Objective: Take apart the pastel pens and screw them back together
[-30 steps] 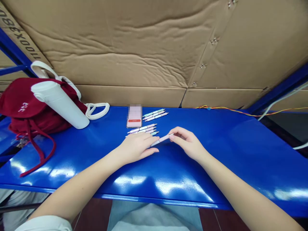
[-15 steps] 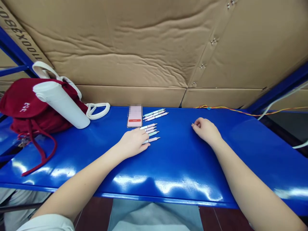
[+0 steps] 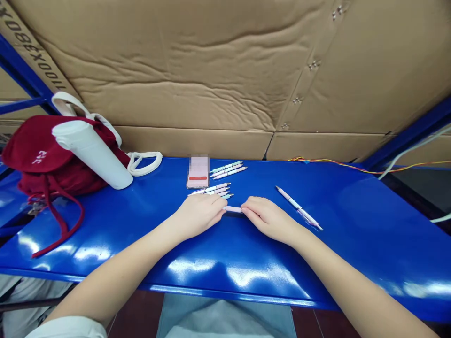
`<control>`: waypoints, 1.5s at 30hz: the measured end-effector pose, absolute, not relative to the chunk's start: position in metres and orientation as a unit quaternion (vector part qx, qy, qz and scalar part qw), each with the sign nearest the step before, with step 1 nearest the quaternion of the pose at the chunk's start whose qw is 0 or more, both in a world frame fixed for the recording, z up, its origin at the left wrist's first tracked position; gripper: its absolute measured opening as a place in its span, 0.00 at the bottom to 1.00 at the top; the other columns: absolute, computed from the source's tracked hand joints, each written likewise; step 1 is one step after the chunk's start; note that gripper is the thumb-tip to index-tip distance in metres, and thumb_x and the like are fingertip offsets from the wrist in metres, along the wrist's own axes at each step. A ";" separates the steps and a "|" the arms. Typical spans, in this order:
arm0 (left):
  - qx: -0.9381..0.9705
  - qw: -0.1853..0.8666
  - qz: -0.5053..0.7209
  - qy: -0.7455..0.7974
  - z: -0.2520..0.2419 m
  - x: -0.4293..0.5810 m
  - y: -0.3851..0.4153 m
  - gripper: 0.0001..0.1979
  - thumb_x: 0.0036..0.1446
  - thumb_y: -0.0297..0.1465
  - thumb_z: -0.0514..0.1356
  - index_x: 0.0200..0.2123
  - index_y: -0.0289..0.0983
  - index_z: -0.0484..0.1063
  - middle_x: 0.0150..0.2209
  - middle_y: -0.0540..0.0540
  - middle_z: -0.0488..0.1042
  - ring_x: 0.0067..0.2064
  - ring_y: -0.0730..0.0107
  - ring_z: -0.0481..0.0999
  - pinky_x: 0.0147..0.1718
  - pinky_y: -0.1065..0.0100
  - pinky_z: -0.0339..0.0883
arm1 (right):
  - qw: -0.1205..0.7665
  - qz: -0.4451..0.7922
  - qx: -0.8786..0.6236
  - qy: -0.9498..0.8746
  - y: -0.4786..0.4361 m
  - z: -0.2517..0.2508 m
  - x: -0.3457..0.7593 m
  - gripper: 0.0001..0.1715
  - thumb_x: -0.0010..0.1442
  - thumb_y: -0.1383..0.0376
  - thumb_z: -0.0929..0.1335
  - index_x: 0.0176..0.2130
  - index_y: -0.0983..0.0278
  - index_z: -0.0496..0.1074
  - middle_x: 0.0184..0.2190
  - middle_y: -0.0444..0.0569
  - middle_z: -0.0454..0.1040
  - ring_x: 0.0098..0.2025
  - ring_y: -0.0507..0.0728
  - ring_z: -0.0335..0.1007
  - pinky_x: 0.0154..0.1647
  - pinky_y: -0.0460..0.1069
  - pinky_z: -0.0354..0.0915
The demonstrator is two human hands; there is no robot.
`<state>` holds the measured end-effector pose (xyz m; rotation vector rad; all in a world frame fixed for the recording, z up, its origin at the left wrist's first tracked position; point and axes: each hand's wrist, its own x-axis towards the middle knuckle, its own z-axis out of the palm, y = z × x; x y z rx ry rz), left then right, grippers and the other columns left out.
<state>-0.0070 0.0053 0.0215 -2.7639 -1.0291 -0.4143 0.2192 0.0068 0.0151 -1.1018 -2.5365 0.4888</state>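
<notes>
A pale pink pen (image 3: 234,209) spans the gap between my two hands, just above the blue table. My left hand (image 3: 202,215) is closed around its left part, which the fingers hide. With its fingertips, my right hand (image 3: 266,217) pinches the pen's right end. Several pastel pens (image 3: 211,190) lie side by side behind my left hand, partly covered by it. Farther back, another small group of pens (image 3: 229,170) rests beside the phone (image 3: 198,172). On the right, a single white and pink pen (image 3: 299,207) lies slanted on the table, apart from my right hand.
At the left, a dark red bag (image 3: 66,164) has a white bottle (image 3: 93,154) leaning on it. Cardboard (image 3: 197,103) walls the back of the blue table (image 3: 151,206). Red and yellow wires (image 3: 331,162) run along the rear right edge.
My right hand has moved left to the pen at my left hand and grips its end. The pen it was covering now lies uncovered on the right. That pink pen has shifted slightly right.
</notes>
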 end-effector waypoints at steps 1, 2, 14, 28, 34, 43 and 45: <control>-0.926 0.086 -0.145 -0.338 0.021 -0.008 0.006 0.11 0.64 0.32 0.49 0.40 0.37 0.70 0.36 0.46 0.75 0.38 0.67 0.75 0.36 0.69 0.67 | 0.161 0.180 -0.385 -0.891 0.006 0.014 0.219 0.16 0.67 0.65 0.56 0.35 0.64 0.70 0.32 0.50 0.72 0.36 0.56 0.67 0.40 0.51 0.61; -0.927 0.090 -0.148 -0.332 0.019 -0.008 0.006 0.11 0.64 0.32 0.48 0.41 0.37 0.70 0.36 0.46 0.75 0.38 0.67 0.75 0.36 0.69 0.67 | 0.157 0.190 -0.382 -0.891 0.006 0.013 0.220 0.16 0.67 0.65 0.56 0.36 0.63 0.70 0.33 0.49 0.72 0.36 0.55 0.67 0.40 0.50 0.62; -0.929 0.018 -0.169 -0.329 0.012 -0.010 0.009 0.15 0.65 0.36 0.49 0.34 0.37 0.71 0.33 0.49 0.75 0.37 0.71 0.74 0.34 0.72 0.65 | 0.185 0.147 -0.402 -0.885 0.000 0.007 0.213 0.07 0.62 0.70 0.59 0.33 0.64 0.64 0.32 0.50 0.68 0.33 0.55 0.64 0.33 0.49 0.61; -0.914 0.014 -0.178 -0.364 0.018 -0.011 0.008 0.13 0.64 0.36 0.50 0.38 0.39 0.73 0.37 0.48 0.77 0.38 0.69 0.75 0.35 0.71 0.67 | 0.241 0.287 -0.443 -0.814 0.004 0.011 0.218 0.10 0.59 0.59 0.65 0.39 0.62 0.65 0.30 0.44 0.69 0.27 0.52 0.63 0.28 0.47 0.60; -0.915 0.018 -0.179 -0.361 0.018 -0.012 0.008 0.12 0.64 0.35 0.50 0.39 0.39 0.72 0.37 0.48 0.77 0.39 0.68 0.75 0.36 0.71 0.67 | 0.266 0.307 -0.432 -0.805 0.006 0.009 0.217 0.09 0.61 0.61 0.62 0.32 0.62 0.67 0.26 0.44 0.68 0.29 0.52 0.64 0.30 0.47 0.61; -0.914 0.013 -0.180 -0.364 0.019 -0.010 0.007 0.12 0.64 0.35 0.51 0.39 0.39 0.72 0.37 0.47 0.77 0.40 0.68 0.75 0.36 0.70 0.68 | 0.284 0.337 -0.454 -0.774 0.005 0.009 0.216 0.11 0.60 0.60 0.62 0.31 0.62 0.68 0.27 0.44 0.70 0.29 0.52 0.65 0.31 0.47 0.63; -0.914 0.012 -0.175 -0.366 0.019 -0.010 0.007 0.12 0.64 0.35 0.50 0.39 0.39 0.72 0.37 0.47 0.76 0.40 0.68 0.75 0.36 0.71 0.68 | 0.290 0.358 -0.449 -0.766 0.005 0.010 0.216 0.08 0.59 0.60 0.64 0.31 0.62 0.68 0.27 0.44 0.70 0.29 0.52 0.66 0.30 0.47 0.63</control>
